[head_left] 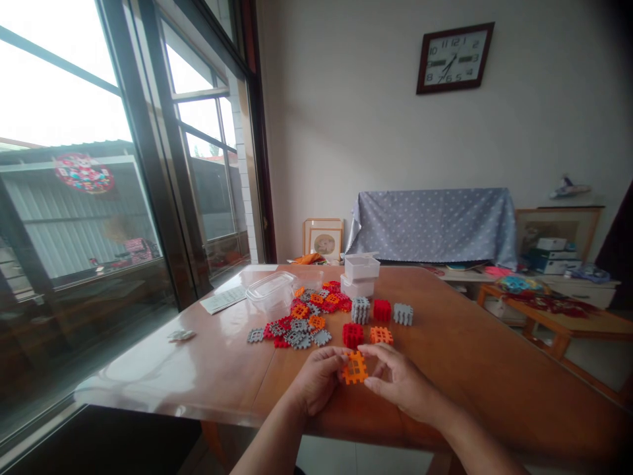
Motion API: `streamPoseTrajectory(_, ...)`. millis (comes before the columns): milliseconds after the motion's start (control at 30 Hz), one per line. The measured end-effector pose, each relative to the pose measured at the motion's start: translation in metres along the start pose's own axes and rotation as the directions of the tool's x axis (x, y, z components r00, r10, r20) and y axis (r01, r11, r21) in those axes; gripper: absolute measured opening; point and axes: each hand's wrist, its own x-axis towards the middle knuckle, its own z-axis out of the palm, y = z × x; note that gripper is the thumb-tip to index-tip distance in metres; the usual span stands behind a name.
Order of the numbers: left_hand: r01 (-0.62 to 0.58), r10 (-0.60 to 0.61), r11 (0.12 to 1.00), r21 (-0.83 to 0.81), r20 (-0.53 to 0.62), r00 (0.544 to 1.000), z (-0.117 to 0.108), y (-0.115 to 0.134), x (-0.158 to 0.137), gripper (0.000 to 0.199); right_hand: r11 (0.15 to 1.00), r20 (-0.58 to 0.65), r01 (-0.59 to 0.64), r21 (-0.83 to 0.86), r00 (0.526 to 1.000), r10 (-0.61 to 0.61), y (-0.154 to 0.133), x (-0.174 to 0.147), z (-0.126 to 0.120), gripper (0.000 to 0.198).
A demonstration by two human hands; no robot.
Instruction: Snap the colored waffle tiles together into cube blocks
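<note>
Pinched an orange tile (355, 368) by its 9 o'clock edge, thumb and fingers of the left hand (320, 377) closed on it, over the near part of the wooden table (459, 376). Held the right hand (403, 382) half open at 3 o'clock of that tile, thumb and forefinger curved about its side; could not tell about contact there. Had 2 white tubs at 12 o'clock of the tile, far across the tabletop, the upper tub (361, 268) set on the lower tub (357, 287); could not make out the contents of either. Saw a clear plastic tub (270, 298) toward 11 o'clock, see-through walls just beside the loose pile (301, 311) of red, grey and orange tiles. Counted 5 blocks outside the tubs: front red block (353, 335) at 12 o'clock, orange block (381, 336) at 1 o'clock, and, farther off between 12 and 2 o'clock, tall grey block (361, 311), back red block (382, 310), short grey block (403, 315). Noticed a printed sheet (223, 301) at 10 o'clock and a small packet (181, 336) toward 9 o'clock.
</note>
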Motion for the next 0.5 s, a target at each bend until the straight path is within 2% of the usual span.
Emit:
streamPoseTrajectory(100, 0.012, -0.012, 1.000, 0.019, 0.003, 1.000, 0.000, 0.000, 0.000, 0.024, 1.000, 0.004, 0.001, -0.025, 1.000, -0.001, -0.004, 0.000, -0.001, 0.054)
streamPoseTrajectory(300, -0.017, 0.017, 0.999, 0.030, 0.008, 1.000, 0.001, -0.001, -0.001, 0.028, 0.993, -0.004, 0.061, -0.101, 0.998, -0.062, -0.003, 0.002, -0.009, 0.042)
streamPoseTrajectory(367, -0.046, 0.046, 0.999, 0.022, -0.029, 0.998, 0.001, -0.002, 0.000, 0.030, 0.996, -0.056, 0.054, -0.078, 0.997, -0.058, 0.008, 0.008, -0.019, 0.041)
streamPoseTrajectory(500, -0.052, 0.053, 0.998, 0.019, -0.060, 0.997, -0.003, -0.004, 0.004, 0.031, 0.999, -0.208, -0.042, 0.009, 0.977, 0.043, 0.041, 0.027, -0.051, 0.047)
